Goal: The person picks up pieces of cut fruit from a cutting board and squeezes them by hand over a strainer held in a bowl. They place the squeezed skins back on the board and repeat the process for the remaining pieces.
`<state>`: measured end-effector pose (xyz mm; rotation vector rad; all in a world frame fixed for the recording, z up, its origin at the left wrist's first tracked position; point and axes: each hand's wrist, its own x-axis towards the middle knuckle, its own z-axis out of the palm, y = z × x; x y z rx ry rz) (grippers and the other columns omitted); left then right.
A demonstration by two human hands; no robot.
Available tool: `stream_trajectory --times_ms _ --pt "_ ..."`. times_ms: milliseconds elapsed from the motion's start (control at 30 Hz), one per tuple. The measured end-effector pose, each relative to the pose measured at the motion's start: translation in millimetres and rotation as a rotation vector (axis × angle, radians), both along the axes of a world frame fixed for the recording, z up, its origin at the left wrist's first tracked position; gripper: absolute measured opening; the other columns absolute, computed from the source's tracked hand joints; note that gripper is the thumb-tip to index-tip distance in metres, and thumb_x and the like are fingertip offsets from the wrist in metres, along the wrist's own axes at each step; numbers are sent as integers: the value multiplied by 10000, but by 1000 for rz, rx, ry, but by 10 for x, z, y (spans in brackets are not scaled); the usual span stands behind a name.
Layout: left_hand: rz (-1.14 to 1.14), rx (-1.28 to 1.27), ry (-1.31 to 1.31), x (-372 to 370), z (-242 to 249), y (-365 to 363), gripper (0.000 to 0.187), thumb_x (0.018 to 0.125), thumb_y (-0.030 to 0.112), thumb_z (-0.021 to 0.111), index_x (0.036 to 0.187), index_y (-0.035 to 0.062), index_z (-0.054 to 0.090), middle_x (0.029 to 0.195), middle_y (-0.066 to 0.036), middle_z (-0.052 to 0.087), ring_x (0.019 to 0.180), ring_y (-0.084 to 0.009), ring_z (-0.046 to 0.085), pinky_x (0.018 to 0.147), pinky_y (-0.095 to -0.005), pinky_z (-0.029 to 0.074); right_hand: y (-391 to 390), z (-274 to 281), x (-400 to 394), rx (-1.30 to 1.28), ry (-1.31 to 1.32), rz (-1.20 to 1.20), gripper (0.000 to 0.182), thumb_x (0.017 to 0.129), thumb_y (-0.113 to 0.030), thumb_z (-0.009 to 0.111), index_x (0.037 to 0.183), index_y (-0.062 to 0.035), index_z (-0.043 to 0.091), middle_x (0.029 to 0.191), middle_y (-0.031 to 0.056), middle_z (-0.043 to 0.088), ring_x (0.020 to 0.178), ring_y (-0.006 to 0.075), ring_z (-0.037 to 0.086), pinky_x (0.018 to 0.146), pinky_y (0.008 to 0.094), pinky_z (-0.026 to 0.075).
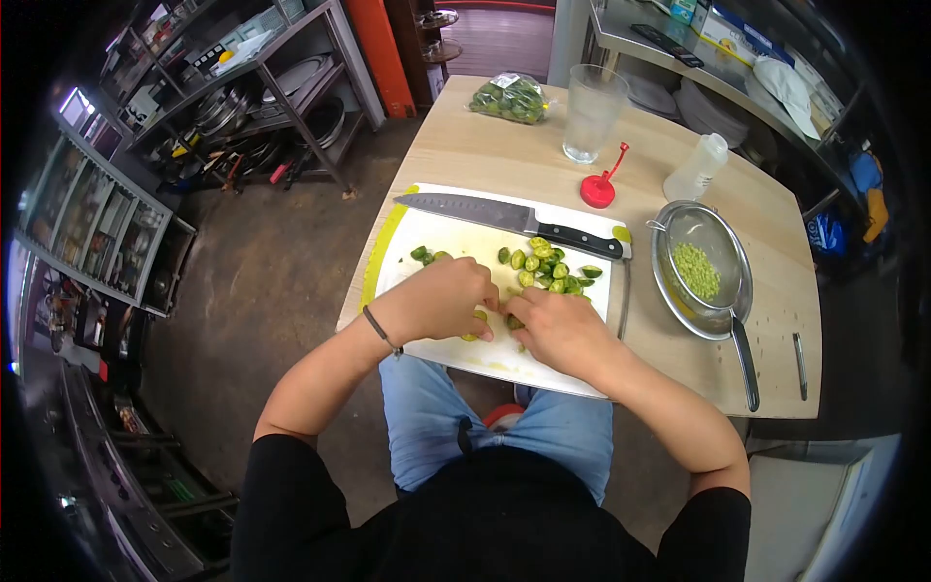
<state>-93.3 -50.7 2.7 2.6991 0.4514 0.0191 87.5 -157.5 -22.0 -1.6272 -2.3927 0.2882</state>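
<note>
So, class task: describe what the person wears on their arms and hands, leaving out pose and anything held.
Both hands are bare, no gloves. The left hand has a thin dark band at its wrist. The right hand shows no band or ring. Short black sleeves end above the elbows, leaving both forearms uncovered.

Knife [504,214] lies across far edge of board, blade to the left, black handle to the right. Glass [592,112] stands behind it w/ bag of green fruit [510,98] near. Red cap [599,190] just beside a plastic bottle [695,168]. Strainer [713,264] in metal bowl holds pale green bits. Metal shelves [281,87] at left w/ pans.
</note>
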Motion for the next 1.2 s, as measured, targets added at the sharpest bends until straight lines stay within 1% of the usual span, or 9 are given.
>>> stream_trajectory --times_ms 233,300,533,633,733,800,900,1033,1200 --pt "107 -39 37 124 -123 -26 236 747 170 764 931 31 715 920 -114 669 867 -297 648 808 -385 516 -352 -104 117 173 30 -89 225 825 -203 686 988 -84 583 883 74 642 814 245 651 645 383 544" --pt "96 -24 -156 149 -122 -25 217 768 137 738 952 27 701 928 -118 657 865 -308 647 802 -386 516 -418 -56 138 208 99 -75 201 832 -182 674 968 -70 577 931 82 628 850 245 642 670 379 544" --pt "114 11 41 183 -91 -68 215 776 111 712 973 25 697 925 -124 651 855 -315 642 800 -389 515 -330 -33 126 204 45 5 96 804 -53 568 890 -15 589 885 110 583 791 258 645 660 362 559" --pt "126 64 53 185 -107 -66 233 771 109 706 990 28 701 925 -131 660 860 -323 641 801 -397 514 -292 -18 86 50 -41 16 155 819 -43 561 971 -19 581 932 119 572 857 262 644 695 377 557" --pt "91 97 -32 244 -36 -68 238 775 104 726 999 29 703 883 -132 662 808 -278 649 751 -357 522 -304 114 172 174 16 41 103 795 -35 566 881 19 583 871 160 555 791 274 653 661 364 555" --pt "236 -212 -182 345 134 -121 240 781 71 750 1013 27 706 859 -126 665 745 -212 634 698 -307 515 -311 290 364 115 51 -18 231 838 -36 568 1061 19 591 974 135 571 854 264 648 703 384 561" --pt "118 -145 -567 637 280 -193 245 798 74 747 1035 39 701 832 -107 665 667 -202 615 646 -319 510 -366 655 809 327 182 -139 286 821 -35 619 1103 13 603 1020 135 598 874 273 650 712 379 549" --pt "11 -274 -861 1287 456 -271 207 813 40 739 1017 20 714 956 -95 706 846 -160 655 739 -274 521 -431 892 1339 229 299 -214 270 822 -51 605 1078 30 631 976 167 644 843 321 656 706 394 538" --pt "-56 -201 -918 2056 484 -355 235 812 53 733 1046 37 725 963 -91 713 848 -175 667 739 -285 527 -633 898 1827 113 691 -348 385 864 -83 616 1237 8 591 1002 163 676 800 226 655 718 338 530"
